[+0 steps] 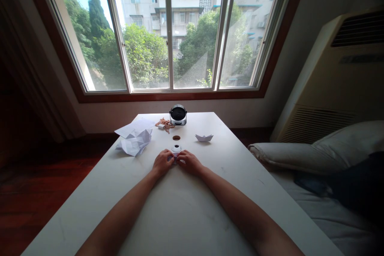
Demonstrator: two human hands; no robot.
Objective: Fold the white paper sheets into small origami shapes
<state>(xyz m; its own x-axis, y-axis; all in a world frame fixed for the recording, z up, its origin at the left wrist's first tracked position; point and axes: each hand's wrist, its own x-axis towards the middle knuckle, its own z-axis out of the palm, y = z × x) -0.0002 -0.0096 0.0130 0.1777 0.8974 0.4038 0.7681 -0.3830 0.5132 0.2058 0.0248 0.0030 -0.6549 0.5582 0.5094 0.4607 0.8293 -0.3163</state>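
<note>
My left hand [163,162] and my right hand [188,162] meet over the middle of the white table [222,204]. Between them is a small folded piece of white paper [175,160], pinched from both sides by my fingers. Much of the paper is hidden behind the fingertips. Just beyond my hands lies a round white ring-shaped object [176,148] with a dark centre. To the right, a folded paper boat [204,138] stands upright on the table, apart from my hands.
Crumpled, creased paper [135,143] and a flat sheet [142,125] lie at the left edge. A round black mirror-like stand [178,115] and a coiled pinkish cord [165,124] sit at the far end. A hole [176,138] pierces the tabletop. A sofa [288,154] stands right.
</note>
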